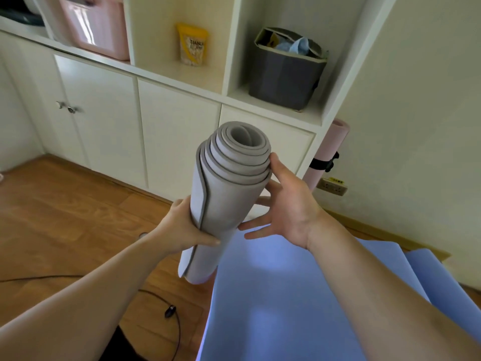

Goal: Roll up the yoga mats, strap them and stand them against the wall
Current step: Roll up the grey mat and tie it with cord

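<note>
A rolled grey yoga mat (223, 194) stands tilted in front of me, its spiral end facing up. My left hand (182, 227) grips its lower middle, thumb across the front. My right hand (283, 204) lies flat against the roll's right side with straight fingers and the thumb near the top rim. A blue yoga mat (286, 295) lies unrolled on the floor beneath. A rolled pink yoga mat (330, 149) with a black strap (322, 162) leans against the wall beside the cabinet.
A white cabinet (169, 126) with doors and open shelves fills the back, holding a pink bin (96, 24), a yellow bag (192, 45) and a grey bin (283, 76). A black cable (171, 311) runs over the wooden floor. A wall socket (333, 186) sits low on the right.
</note>
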A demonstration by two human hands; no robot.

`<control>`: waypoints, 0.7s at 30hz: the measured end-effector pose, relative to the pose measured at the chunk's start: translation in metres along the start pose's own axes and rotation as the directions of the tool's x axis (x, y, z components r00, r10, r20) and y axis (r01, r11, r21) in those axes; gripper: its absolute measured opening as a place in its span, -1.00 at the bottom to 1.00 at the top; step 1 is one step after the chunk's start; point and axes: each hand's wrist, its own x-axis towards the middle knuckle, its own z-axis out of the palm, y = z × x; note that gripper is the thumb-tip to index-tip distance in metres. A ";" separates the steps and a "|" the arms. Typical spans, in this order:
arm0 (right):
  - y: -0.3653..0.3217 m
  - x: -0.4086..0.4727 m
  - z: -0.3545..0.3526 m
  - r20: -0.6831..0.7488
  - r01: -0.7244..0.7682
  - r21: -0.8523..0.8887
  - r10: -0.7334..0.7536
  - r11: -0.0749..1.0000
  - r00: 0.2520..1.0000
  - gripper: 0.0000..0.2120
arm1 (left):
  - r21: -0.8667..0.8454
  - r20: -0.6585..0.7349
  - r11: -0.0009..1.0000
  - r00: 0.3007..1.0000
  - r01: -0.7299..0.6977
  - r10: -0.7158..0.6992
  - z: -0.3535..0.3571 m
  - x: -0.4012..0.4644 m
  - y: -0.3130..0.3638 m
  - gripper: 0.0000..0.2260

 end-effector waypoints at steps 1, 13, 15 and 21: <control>-0.002 0.004 0.002 -0.017 -0.008 0.001 0.008 1.000 1.000 -0.34 | -0.002 0.001 1.000 1.000 0.020 -0.020 -0.001 0.001 0.001 -0.02; 0.024 0.051 0.022 -0.264 0.039 -0.048 -0.051 0.998 0.963 -0.64 | -0.519 0.122 0.836 0.983 0.179 -0.135 -0.024 -0.015 0.057 -0.58; 0.019 0.056 0.028 -0.248 0.128 -0.033 -0.132 0.991 0.960 -0.69 | -0.574 0.123 0.799 0.983 0.181 -0.134 -0.036 -0.013 0.069 -0.32; 0.006 0.069 0.043 -0.234 0.132 0.073 -0.112 0.989 0.966 -0.75 | -0.622 -0.118 0.761 0.940 0.182 -0.321 -0.047 0.006 0.097 -0.34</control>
